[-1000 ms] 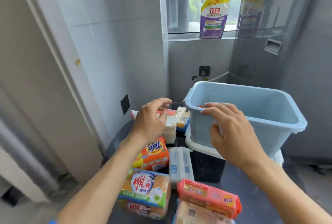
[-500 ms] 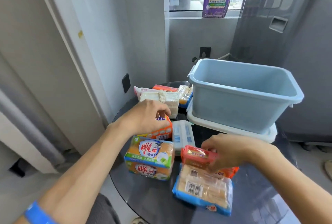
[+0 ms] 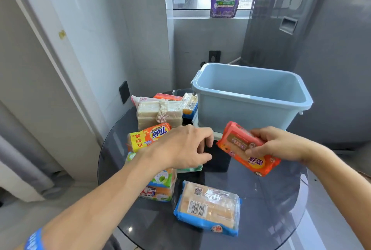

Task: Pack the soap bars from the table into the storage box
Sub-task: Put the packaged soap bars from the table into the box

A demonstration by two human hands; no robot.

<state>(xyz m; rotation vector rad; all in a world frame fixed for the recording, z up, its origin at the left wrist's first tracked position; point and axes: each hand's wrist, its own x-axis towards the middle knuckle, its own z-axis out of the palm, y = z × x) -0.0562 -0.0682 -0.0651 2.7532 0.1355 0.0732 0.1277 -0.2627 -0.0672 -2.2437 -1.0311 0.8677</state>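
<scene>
A person's right hand (image 3: pixel 281 145) grips an orange-wrapped soap pack (image 3: pixel 248 148) by its upper end, thumb on the face and fingers curled behind, holding it tilted in the air just in front of the pale blue storage box (image 3: pixel 249 97). The left hand (image 3: pixel 180 147) reaches low over the packs at the middle of the round glass surface (image 3: pixel 271 199), fingers bent and spread toward a white-and-green pack (image 3: pixel 190 168) that is mostly hidden beneath the palm; whether it has closed on that pack cannot be told. The box stands at the far side of the surface on what looks like its white lid, and the part of its inside that shows holds nothing. Other soap waits unpacked: a Tide pack (image 3: pixel 148 136), a tied bundle of pale bars (image 3: pixel 158 112), a green-labelled stack (image 3: pixel 160 187) and a blue-edged pack (image 3: pixel 208 207) with its barcode up. The step in hand appears to be the 1st transfer, with the packing barely begun. The next move likely calls for lifting the orange pack above the near rim and lowering it flat to the bottom, so later packs can stack beside it.
</scene>
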